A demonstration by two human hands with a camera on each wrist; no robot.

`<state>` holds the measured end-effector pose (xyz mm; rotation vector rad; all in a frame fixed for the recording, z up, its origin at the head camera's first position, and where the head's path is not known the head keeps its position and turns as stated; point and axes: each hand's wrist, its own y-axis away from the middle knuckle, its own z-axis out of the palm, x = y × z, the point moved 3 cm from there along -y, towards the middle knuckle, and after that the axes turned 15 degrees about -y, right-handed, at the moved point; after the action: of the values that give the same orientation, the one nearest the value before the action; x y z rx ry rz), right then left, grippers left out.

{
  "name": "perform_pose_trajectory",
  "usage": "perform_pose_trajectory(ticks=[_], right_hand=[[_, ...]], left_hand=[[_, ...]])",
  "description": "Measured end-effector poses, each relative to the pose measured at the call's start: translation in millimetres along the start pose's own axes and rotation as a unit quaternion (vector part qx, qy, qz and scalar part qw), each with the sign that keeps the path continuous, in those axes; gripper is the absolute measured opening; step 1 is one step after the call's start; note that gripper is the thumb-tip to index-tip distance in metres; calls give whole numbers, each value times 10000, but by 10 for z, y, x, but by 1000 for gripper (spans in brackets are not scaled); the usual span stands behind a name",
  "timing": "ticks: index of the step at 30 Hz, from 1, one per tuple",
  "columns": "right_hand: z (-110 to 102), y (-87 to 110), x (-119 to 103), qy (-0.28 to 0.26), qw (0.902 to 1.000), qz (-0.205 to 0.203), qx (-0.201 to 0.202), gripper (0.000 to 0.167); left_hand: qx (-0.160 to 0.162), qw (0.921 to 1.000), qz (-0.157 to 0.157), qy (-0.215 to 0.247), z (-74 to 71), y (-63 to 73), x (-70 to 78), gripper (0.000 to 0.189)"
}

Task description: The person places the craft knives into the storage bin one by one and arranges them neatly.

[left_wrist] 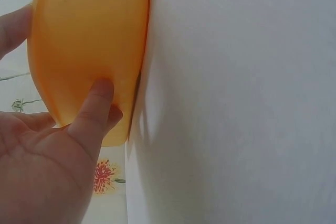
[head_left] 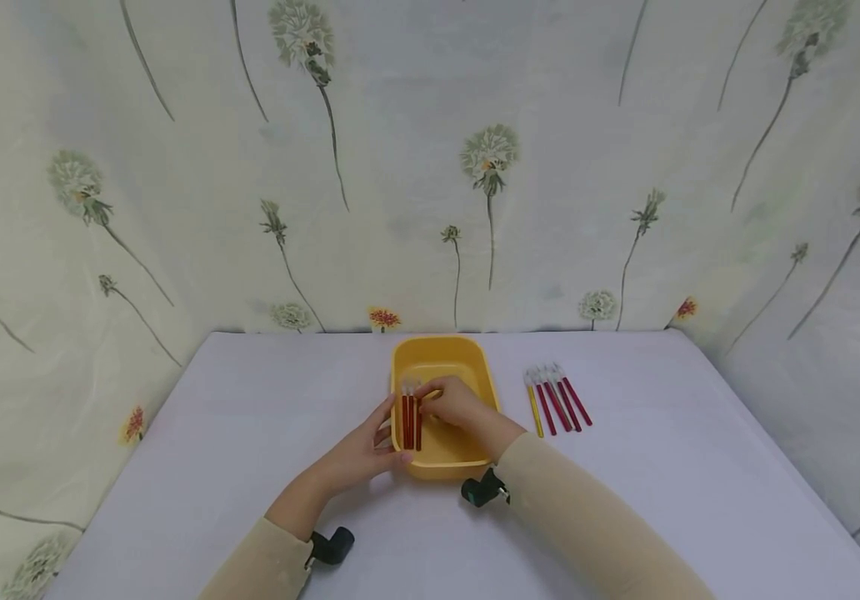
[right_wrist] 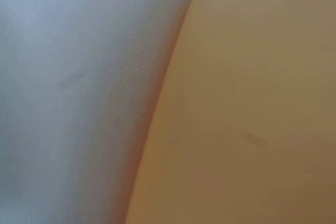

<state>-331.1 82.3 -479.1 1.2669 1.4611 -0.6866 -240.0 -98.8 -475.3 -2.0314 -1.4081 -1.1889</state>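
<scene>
A yellow tray (head_left: 467, 354) sits on the table in the head view. My left hand (head_left: 358, 454) holds its left side near the front corner. The left wrist view shows the fingers (left_wrist: 100, 95) against the outer wall of the tray (left_wrist: 89, 40). Inside the tray, my right hand (head_left: 460, 404) pinches a slim red-handled stick with a pale tip (head_left: 418, 429), whose upper part the fingers partly cover. To its left lie two similar red-handled sticks (head_left: 407, 425), side by side. Only the tray's wall (right_wrist: 236, 103) and the cloth appear in the right wrist view, blurred.
Right of the tray, several more pale-tipped sticks (head_left: 557, 400) lie in a row, most red-handled and one yellow-handled (head_left: 535, 412). A white cloth (head_left: 265, 392) covers the table. Behind stands a flower-patterned curtain (head_left: 415, 167).
</scene>
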Motion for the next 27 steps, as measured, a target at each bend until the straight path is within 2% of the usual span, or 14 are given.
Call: perform_pose_trajectory(ticks=[11,21,27], right_hand=[[-10,-6,15,44,9999,-108,53,20],[-60,8,-4,-237,9993,-28,278,19],[-149,54,-85,-329,9982,-385,309,19]], left_hand=[[6,10000,48,51,4,12,4,102],[4,10000,59,52,10,6,-7,102],[-1,10000,72,21,17,7,-16,102]])
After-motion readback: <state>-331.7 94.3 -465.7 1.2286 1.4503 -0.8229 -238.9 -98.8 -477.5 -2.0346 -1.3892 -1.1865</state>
